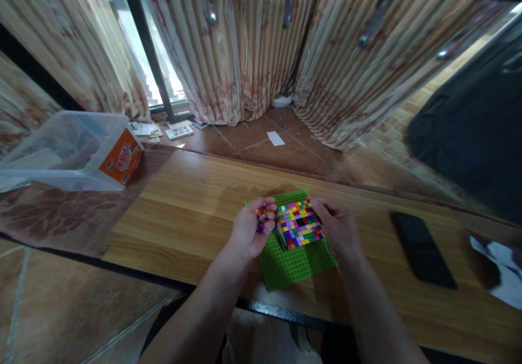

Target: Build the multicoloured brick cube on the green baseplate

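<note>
My left hand (249, 228) is cupped, palm up, around several small coloured toy bricks (261, 220). Beside it, a square built from rows of many-coloured bricks (294, 228) stands on a green studded baseplate (285, 270). The brick square has a dark opening near its middle. At its right edge is my right hand (337, 224), with fingers closed together and the thumb by the upper right corner. Whatever may be between those fingertips is hidden.
The baseplate lies on a wooden table (175, 206). A black phone-shaped slab (422, 250) and crumpled white paper (503, 274) lie at the right. A clear plastic bin (81, 179) with an orange label sits at the left. Striped curtains (244, 54) hang behind.
</note>
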The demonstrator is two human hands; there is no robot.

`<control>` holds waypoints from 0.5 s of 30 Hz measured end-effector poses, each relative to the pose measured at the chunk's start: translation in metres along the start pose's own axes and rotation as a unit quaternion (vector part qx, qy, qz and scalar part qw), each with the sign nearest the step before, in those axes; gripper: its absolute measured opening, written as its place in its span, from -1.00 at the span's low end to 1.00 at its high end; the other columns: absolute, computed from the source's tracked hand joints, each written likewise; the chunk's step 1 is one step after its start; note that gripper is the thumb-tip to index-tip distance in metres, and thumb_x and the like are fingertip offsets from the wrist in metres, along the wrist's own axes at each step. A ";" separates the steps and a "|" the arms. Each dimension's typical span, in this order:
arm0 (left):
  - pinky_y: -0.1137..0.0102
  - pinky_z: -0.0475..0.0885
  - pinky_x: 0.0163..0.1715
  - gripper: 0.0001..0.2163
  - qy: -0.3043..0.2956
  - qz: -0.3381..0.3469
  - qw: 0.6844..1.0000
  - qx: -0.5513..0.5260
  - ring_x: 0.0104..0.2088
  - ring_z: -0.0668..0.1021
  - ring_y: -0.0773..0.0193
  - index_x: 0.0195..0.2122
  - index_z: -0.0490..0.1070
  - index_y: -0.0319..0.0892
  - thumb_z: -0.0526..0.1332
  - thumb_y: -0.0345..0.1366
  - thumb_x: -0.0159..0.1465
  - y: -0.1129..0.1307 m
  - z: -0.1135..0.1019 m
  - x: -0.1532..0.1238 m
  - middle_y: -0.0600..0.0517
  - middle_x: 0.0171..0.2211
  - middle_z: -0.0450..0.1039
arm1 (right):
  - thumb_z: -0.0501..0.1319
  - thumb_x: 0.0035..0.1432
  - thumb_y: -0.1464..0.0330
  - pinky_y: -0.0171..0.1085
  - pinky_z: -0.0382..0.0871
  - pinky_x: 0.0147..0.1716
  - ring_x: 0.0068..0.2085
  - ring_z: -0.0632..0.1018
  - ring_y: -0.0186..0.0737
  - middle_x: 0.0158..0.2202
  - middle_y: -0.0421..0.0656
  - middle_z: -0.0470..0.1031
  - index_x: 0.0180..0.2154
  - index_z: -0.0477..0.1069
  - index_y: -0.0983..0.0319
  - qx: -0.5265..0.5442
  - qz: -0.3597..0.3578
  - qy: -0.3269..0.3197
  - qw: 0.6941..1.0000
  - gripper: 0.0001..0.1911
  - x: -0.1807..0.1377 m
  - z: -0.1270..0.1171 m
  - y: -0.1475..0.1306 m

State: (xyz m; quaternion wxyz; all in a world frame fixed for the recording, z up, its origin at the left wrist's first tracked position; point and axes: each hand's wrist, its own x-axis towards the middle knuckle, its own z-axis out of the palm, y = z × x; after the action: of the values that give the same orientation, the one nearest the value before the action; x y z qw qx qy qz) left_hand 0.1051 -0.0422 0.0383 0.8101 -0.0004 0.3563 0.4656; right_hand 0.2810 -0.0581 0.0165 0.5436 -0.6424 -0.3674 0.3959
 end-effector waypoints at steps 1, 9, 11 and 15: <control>0.65 0.13 -0.74 -0.77 0.000 0.001 1.000 0.000 -0.64 0.32 0.52 -0.38 0.42 -0.38 0.02 -0.43 0.35 0.000 0.000 0.000 0.02 -0.54 0.32 | 0.38 -0.10 0.11 -0.29 0.40 -0.40 -0.40 0.54 -0.23 -0.42 -0.14 0.62 -0.40 0.62 0.24 -0.007 -0.003 -0.002 1.000 -0.68 0.001 0.000 0.000; 0.65 0.11 -0.74 -0.79 0.013 0.023 1.000 0.000 -0.65 0.30 0.55 -0.40 0.42 -0.37 0.04 -0.47 0.33 -0.006 0.002 0.003 0.04 -0.54 0.32 | 0.33 -0.02 0.12 -0.30 0.36 -0.36 -0.38 0.52 -0.24 -0.41 -0.17 0.60 -0.39 0.61 0.23 -0.057 -0.056 -0.031 0.996 -0.69 0.007 0.000 0.002; 0.64 0.10 -0.74 -0.79 0.021 0.031 0.999 0.000 -0.66 0.30 0.55 -0.40 0.42 -0.38 0.05 -0.47 0.33 -0.008 0.003 0.004 0.04 -0.54 0.32 | 0.31 -0.02 0.13 -0.29 0.36 -0.36 -0.37 0.51 -0.23 -0.42 -0.16 0.59 -0.41 0.60 0.24 -0.065 -0.068 -0.026 0.995 -0.70 0.007 0.002 0.001; 0.64 0.11 -0.74 -0.78 0.026 0.043 0.999 -0.006 -0.65 0.31 0.55 -0.38 0.44 -0.37 0.05 -0.46 0.34 -0.009 0.004 0.006 0.05 -0.54 0.33 | 0.25 0.05 0.15 -0.28 0.36 -0.36 -0.38 0.51 -0.22 -0.43 -0.17 0.57 -0.40 0.57 0.24 -0.084 -0.077 -0.010 0.993 -0.71 0.000 0.003 0.002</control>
State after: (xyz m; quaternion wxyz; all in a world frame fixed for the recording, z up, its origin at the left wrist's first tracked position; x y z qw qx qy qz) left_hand 0.1164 -0.0413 0.0352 0.7797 -0.0027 0.3743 0.5019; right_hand 0.2785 -0.0574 0.0147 0.5131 -0.6511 -0.4536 0.3271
